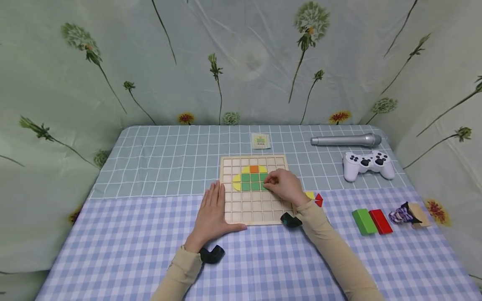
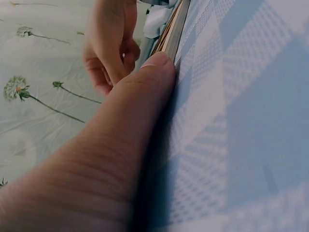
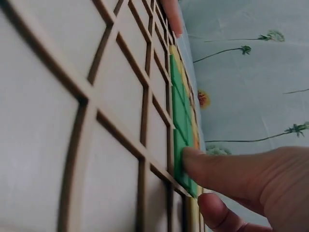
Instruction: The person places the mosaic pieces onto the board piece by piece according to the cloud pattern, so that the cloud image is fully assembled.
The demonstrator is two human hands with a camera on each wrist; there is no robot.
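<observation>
A wooden grid board (image 1: 252, 206) lies on the table with tiles set in its cells. Several green square tiles (image 1: 250, 180) form a block, an orange tile (image 1: 254, 169) tops it, and yellow rounded tiles (image 1: 237, 182) line its left and upper corners. My left hand (image 1: 211, 211) lies flat with straight fingers along the board's left edge, its thumb (image 2: 154, 72) at the near edge. My right hand (image 1: 287, 186) is over the board's right part, fingers curled. Its thumb (image 3: 217, 169) presses the end green tile (image 3: 179, 157), with the index fingertip right at the tile's edge.
Right of the board lie red triangles (image 1: 319, 200) and a yellow piece (image 1: 310, 195), partly behind the right wrist. A small picture card (image 1: 260, 141) is beyond the board. Farther right are a microphone (image 1: 344, 140), game controller (image 1: 368, 164), green block (image 1: 364, 221) and red block (image 1: 381, 221).
</observation>
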